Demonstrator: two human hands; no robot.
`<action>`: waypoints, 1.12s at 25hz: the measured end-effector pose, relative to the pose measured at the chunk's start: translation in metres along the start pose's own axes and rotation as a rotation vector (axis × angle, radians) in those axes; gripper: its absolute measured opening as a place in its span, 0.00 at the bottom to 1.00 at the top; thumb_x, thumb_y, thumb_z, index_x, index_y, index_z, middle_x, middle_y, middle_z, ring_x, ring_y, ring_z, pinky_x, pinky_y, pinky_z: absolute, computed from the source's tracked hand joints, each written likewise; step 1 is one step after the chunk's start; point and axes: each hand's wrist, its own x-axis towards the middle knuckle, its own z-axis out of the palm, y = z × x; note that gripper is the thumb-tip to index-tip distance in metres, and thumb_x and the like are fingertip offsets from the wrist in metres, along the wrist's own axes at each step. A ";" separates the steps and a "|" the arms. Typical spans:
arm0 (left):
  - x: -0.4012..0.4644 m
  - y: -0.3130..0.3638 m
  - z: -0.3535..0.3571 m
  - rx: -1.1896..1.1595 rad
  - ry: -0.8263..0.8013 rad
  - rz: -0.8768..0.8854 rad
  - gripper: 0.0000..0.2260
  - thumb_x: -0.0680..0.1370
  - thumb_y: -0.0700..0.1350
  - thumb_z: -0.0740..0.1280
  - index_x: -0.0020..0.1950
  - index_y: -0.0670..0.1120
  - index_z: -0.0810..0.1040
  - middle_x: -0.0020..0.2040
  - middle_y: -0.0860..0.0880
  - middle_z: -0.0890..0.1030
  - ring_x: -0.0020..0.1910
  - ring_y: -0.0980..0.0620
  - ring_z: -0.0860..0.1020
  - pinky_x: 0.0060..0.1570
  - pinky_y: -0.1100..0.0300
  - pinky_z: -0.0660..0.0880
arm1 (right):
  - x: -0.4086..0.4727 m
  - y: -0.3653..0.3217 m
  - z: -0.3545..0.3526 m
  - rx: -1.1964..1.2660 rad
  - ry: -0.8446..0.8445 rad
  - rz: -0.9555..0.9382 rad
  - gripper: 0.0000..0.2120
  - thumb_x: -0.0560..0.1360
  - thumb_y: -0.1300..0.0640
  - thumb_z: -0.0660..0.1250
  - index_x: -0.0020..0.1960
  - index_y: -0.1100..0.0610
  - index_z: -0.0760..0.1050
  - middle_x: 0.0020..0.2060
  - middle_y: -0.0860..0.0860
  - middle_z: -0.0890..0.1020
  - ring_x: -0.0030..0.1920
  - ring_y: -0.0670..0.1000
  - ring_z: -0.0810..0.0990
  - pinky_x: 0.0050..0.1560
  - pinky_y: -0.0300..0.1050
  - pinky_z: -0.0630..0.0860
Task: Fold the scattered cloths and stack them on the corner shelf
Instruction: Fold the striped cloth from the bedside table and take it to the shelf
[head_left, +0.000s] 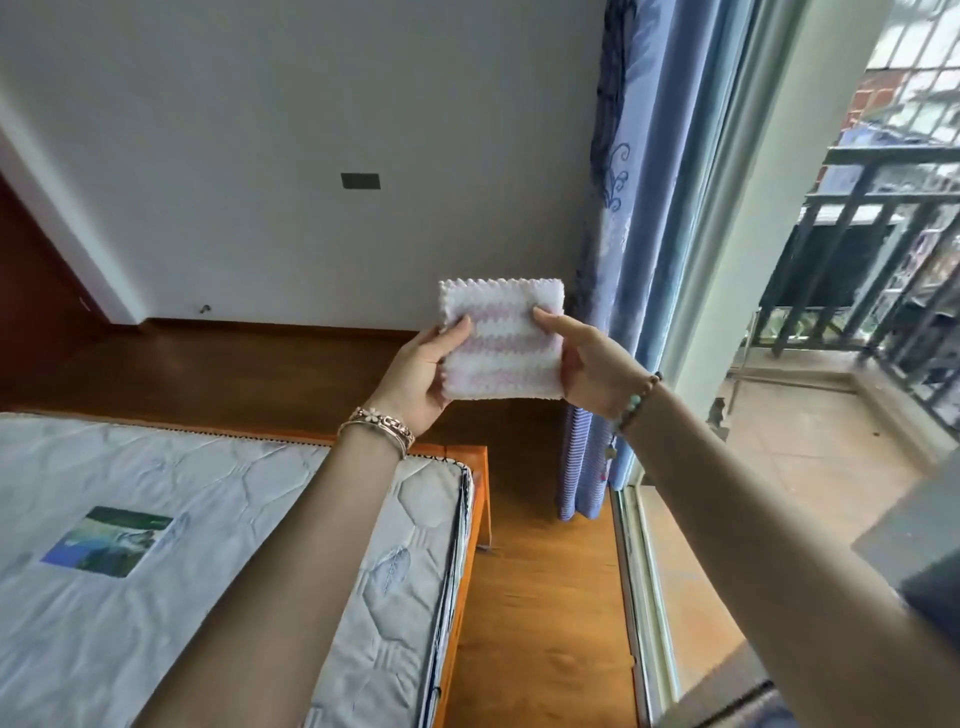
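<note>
A small white cloth with pale pink stripes (501, 340), folded into a rectangle with a zigzag top edge, is held up in the air in front of the wall. My left hand (423, 376) pinches its left edge, thumb on the front. My right hand (589, 366) pinches its right edge, thumb on the front and fingers behind. Both arms are stretched forward. No corner shelf and no other cloths are in view.
A bare quilted mattress (208, 545) on an orange wooden bed frame (480, 499) fills the lower left. A blue curtain (618, 260) hangs right of the cloth. A sliding glass door (654, 571) opens onto a balcony with a dark railing (883, 218). The floor is wooden.
</note>
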 end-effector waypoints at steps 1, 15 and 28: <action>0.025 -0.005 -0.004 0.005 -0.002 -0.015 0.02 0.78 0.46 0.68 0.49 0.49 0.78 0.31 0.56 0.79 0.24 0.60 0.71 0.18 0.70 0.63 | 0.022 0.000 -0.012 0.010 0.008 0.014 0.21 0.75 0.52 0.68 0.66 0.57 0.73 0.60 0.55 0.80 0.59 0.56 0.81 0.56 0.52 0.79; 0.389 0.036 -0.037 -0.078 -0.048 -0.086 0.07 0.76 0.44 0.70 0.54 0.48 0.82 0.56 0.46 0.83 0.56 0.50 0.80 0.55 0.56 0.76 | 0.339 -0.118 -0.111 -0.020 0.122 0.013 0.22 0.74 0.55 0.70 0.66 0.60 0.75 0.62 0.57 0.80 0.60 0.57 0.81 0.63 0.56 0.75; 0.719 0.047 -0.079 -0.093 0.133 -0.043 0.17 0.71 0.46 0.76 0.59 0.46 0.79 0.54 0.46 0.77 0.53 0.49 0.75 0.56 0.56 0.69 | 0.686 -0.206 -0.231 0.049 -0.064 0.170 0.24 0.72 0.59 0.71 0.67 0.60 0.74 0.62 0.58 0.80 0.63 0.58 0.78 0.66 0.58 0.72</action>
